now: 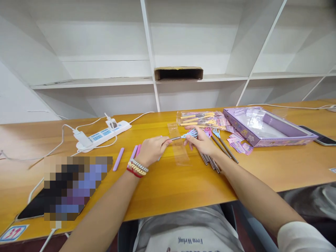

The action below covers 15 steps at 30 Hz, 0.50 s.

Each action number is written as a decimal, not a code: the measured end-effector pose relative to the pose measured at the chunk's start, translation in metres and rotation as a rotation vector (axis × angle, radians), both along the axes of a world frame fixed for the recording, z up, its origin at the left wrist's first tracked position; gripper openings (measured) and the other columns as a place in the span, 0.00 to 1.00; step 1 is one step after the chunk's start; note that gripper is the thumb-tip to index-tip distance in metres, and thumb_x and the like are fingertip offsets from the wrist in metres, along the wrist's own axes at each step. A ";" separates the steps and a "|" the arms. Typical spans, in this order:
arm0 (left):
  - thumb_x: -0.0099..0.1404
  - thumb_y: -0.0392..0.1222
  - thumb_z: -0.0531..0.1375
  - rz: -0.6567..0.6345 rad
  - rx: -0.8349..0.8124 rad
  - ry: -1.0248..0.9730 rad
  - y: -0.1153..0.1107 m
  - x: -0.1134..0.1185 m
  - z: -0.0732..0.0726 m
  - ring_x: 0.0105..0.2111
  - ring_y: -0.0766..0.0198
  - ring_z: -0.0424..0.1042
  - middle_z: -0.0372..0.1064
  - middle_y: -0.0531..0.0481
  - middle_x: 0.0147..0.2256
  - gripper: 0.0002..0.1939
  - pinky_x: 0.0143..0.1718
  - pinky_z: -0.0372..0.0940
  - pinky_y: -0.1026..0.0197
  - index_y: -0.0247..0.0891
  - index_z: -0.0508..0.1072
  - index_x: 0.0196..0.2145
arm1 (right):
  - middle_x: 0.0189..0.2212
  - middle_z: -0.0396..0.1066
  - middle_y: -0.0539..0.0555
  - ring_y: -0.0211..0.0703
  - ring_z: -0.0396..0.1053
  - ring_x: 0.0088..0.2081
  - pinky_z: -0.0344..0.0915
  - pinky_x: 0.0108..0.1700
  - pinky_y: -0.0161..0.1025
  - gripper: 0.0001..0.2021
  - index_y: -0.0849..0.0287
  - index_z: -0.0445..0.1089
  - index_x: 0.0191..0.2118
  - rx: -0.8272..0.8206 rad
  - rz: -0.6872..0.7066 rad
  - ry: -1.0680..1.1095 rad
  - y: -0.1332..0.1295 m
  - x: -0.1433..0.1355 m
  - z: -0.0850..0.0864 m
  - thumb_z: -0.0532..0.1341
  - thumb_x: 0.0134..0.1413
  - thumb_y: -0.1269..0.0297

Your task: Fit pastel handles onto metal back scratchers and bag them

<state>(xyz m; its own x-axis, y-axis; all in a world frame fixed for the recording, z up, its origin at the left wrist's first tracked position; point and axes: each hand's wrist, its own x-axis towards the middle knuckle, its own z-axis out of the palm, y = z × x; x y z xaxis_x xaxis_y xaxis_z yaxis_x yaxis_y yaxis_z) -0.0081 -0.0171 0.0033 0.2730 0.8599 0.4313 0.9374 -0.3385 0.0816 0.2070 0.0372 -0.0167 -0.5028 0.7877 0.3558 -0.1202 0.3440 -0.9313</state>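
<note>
A small back scratcher with a blue claw head and a thin metal rod [176, 138] is held between my two hands above the table. My left hand [152, 150] is closed around its lower end, which the fingers hide. At the other end, my right hand [201, 141] pinches the blue claw. Under the rod lies a clear plastic sleeve [181, 155]. Several more metal-rod back scratchers [225, 146], with pink and blue claws, lie beside and partly behind my right hand. Purple handle tubes [118, 159] and a pink one rest near my left wrist.
Bagged yellow-handled pieces [196, 121] lie at the back. To the right are pink cards [240, 144], a purple open box [280, 141] and a phone [321, 137]. On the left, a power strip [122, 128] with cables and a partly blurred tablet [33, 204]. White shelves hold a cardboard box [179, 68].
</note>
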 end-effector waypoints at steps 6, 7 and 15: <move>0.67 0.52 0.48 -0.062 -0.009 -0.023 0.002 -0.005 -0.002 0.41 0.60 0.71 0.73 0.47 0.43 0.21 0.40 0.61 0.61 0.40 0.69 0.49 | 0.20 0.69 0.46 0.32 0.60 0.15 0.55 0.18 0.30 0.17 0.57 0.61 0.41 -0.004 -0.107 0.021 0.014 0.010 -0.001 0.58 0.53 0.50; 0.67 0.52 0.47 -0.053 -0.012 -0.013 0.002 -0.004 -0.002 0.40 0.60 0.71 0.73 0.47 0.42 0.21 0.38 0.61 0.61 0.40 0.69 0.49 | 0.20 0.69 0.46 0.31 0.60 0.15 0.54 0.18 0.29 0.17 0.57 0.62 0.41 -0.006 -0.122 0.016 0.016 0.010 0.000 0.58 0.53 0.49; 0.67 0.51 0.45 0.395 0.173 -0.019 0.007 -0.055 0.016 0.31 0.60 0.70 0.73 0.46 0.27 0.24 0.28 0.54 0.61 0.38 0.73 0.25 | 0.13 0.58 0.42 0.29 0.54 0.12 0.50 0.14 0.27 0.18 0.59 0.65 0.36 0.029 -0.614 0.339 0.058 0.070 0.011 0.64 0.44 0.50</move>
